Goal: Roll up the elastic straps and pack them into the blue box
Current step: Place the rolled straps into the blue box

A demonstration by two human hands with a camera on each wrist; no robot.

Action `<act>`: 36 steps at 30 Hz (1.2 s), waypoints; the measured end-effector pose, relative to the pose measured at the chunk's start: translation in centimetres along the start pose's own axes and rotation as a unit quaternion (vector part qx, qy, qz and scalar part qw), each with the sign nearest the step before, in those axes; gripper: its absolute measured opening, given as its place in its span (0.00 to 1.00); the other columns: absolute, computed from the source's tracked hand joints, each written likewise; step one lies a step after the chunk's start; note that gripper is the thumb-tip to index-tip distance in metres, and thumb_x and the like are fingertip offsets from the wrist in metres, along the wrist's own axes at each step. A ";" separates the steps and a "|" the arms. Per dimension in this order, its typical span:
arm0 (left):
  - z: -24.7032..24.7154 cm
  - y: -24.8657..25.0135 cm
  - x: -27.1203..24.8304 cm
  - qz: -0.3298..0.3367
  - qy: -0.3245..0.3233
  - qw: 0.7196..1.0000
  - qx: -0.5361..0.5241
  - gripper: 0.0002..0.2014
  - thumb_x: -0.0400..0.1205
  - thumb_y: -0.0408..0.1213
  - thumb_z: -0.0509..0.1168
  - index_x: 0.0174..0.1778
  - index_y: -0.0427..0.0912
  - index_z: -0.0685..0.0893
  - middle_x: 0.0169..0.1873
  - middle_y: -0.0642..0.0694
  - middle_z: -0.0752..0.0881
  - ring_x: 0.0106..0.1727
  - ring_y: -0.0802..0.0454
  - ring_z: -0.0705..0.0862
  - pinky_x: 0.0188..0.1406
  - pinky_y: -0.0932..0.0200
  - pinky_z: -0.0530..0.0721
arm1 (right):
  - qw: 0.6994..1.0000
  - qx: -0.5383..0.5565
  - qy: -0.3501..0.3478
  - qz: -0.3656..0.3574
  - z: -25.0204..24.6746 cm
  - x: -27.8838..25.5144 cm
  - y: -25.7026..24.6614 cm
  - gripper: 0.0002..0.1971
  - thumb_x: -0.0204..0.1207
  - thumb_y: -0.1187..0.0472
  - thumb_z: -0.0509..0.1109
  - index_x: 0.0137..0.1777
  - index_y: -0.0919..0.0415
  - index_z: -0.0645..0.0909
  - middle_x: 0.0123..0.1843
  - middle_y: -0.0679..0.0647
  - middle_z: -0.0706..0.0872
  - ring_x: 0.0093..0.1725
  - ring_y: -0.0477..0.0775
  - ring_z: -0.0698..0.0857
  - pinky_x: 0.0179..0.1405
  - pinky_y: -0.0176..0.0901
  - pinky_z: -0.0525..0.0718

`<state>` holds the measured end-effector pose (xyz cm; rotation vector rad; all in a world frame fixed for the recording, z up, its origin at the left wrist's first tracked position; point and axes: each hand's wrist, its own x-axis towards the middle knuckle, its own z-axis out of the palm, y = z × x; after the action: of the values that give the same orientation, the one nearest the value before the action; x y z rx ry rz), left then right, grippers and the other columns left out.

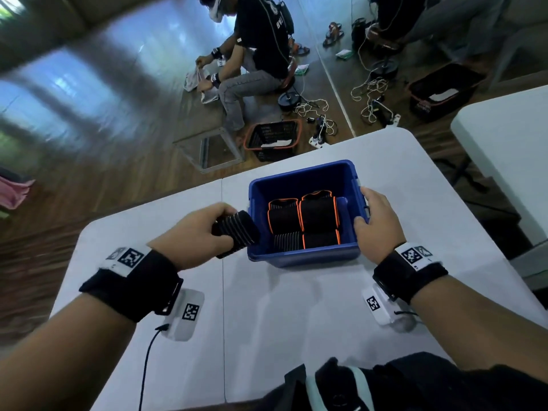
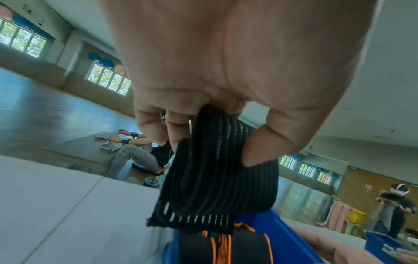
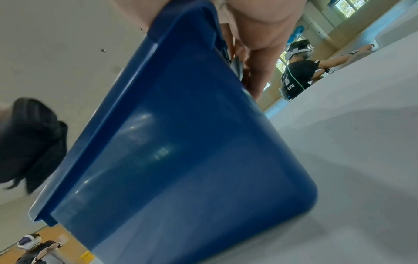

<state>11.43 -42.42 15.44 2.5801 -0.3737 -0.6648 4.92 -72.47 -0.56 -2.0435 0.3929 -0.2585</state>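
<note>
A rolled elastic strap (image 1: 235, 234) is gripped in the left hand (image 1: 194, 232), the fingers (image 2: 158, 128) curled over one side of the roll and the thumb pressed against the other. From the middle of the blue box (image 1: 302, 258), the roll is held at about nine o'clock, against the outside of the left rim and not yet inside. The box is steadied by the right hand (image 1: 378, 225) at three o'clock — its thumb is hooked over the rim and its fingers are wrapped round the outer wall.

Inside the box, several rolled straps (image 1: 305, 222), most of them edged in orange, are packed side by side across most of the floor. A bare strip of blue floor is left at three o'clock, just inside the right wall.

The strap is judged light, soft and springy: a roll of this kind is likely to uncoil if the squeeze is relaxed. A loose tail (image 2: 192, 220) hangs below the coil in the left wrist view, so the hold is best kept across the coil's flat faces, with the tail pinned under a finger until the roll is wedged among its neighbours. The white table (image 1: 281, 321) beneath appears smooth — the box may slide if left unsteadied.
</note>
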 end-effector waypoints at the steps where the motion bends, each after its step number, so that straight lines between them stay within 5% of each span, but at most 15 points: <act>1: -0.6 0.9 0.7 0.014 0.002 1.000 0.005 0.19 0.66 0.39 0.67 0.54 0.56 0.82 0.43 0.51 0.89 0.40 0.57 0.89 0.38 0.59 0.87 | 1.000 0.001 -0.003 -0.003 -0.1 0.0 -0.1 0.32 0.76 0.74 0.61 0.80 0.55 0.69 0.74 0.55 0.74 0.70 0.53 0.77 0.70 0.41 0.73; 4: -1.0 2.9 3.4 0.039 0.001 0.998 0.043 0.19 0.72 0.29 0.71 0.56 0.53 0.83 0.45 0.53 0.88 0.38 0.61 0.88 0.36 0.65 0.86 | 1.000 0.004 -0.010 -0.005 -0.3 -0.3 -0.1 0.33 0.75 0.75 0.61 0.80 0.54 0.68 0.74 0.55 0.74 0.69 0.52 0.77 0.67 0.36 0.70; 9: 1.1 5.4 7.9 0.053 -0.042 0.971 0.228 0.21 0.71 0.32 0.72 0.59 0.54 0.84 0.52 0.53 0.87 0.50 0.51 0.84 0.52 0.56 0.83 | 1.000 0.011 -0.010 -0.013 -0.6 -1.0 -0.3 0.34 0.73 0.77 0.60 0.78 0.54 0.70 0.71 0.56 0.76 0.66 0.53 0.79 0.65 0.37 0.71; 17: 6.7 7.7 10.6 -0.009 -0.168 0.916 0.363 0.22 0.75 0.25 0.72 0.64 0.44 0.85 0.59 0.46 0.88 0.59 0.45 0.86 0.48 0.58 0.80 | 1.000 -0.015 -0.022 0.003 -1.0 -1.5 -0.1 0.32 0.76 0.74 0.61 0.81 0.58 0.66 0.77 0.55 0.72 0.72 0.55 0.77 0.68 0.37 0.72; 22: 8.3 6.9 11.6 -0.025 -0.177 0.902 0.392 0.20 0.74 0.27 0.76 0.62 0.41 0.86 0.57 0.43 0.90 0.55 0.44 0.88 0.50 0.55 0.84 | 0.999 -0.014 -0.039 0.007 -1.4 -1.4 0.1 0.32 0.77 0.73 0.61 0.82 0.58 0.66 0.78 0.54 0.71 0.71 0.55 0.78 0.73 0.47 0.76; 27: 8.6 6.6 12.2 -0.013 -0.140 0.894 0.425 0.11 0.80 0.35 0.69 0.58 0.43 0.86 0.54 0.43 0.89 0.56 0.40 0.87 0.49 0.50 0.78 | 0.999 -0.004 -0.038 0.002 -1.5 -1.4 0.1 0.33 0.76 0.74 0.61 0.82 0.57 0.66 0.77 0.54 0.72 0.70 0.55 0.78 0.71 0.43 0.75; 31: 8.6 6.2 12.7 -0.019 -0.132 0.904 0.406 0.11 0.79 0.36 0.69 0.56 0.46 0.90 0.51 0.44 0.91 0.53 0.42 0.89 0.56 0.46 0.88 | 0.999 0.003 -0.036 0.005 -1.5 -1.3 0.3 0.33 0.76 0.74 0.61 0.82 0.58 0.66 0.77 0.55 0.72 0.70 0.54 0.78 0.68 0.38 0.73; 36: 8.8 5.4 12.9 -0.030 -0.139 0.913 0.383 0.11 0.80 0.36 0.70 0.57 0.45 0.91 0.50 0.45 0.91 0.53 0.42 0.89 0.59 0.45 0.88 | 0.999 0.006 -0.040 0.008 -1.2 -1.3 0.6 0.32 0.76 0.74 0.60 0.81 0.57 0.67 0.78 0.54 0.72 0.71 0.54 0.78 0.71 0.41 0.75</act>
<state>17.07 -54.81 6.09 3.2382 -0.7809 -1.0847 3.25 -73.20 -0.50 -2.0322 0.3571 -0.1692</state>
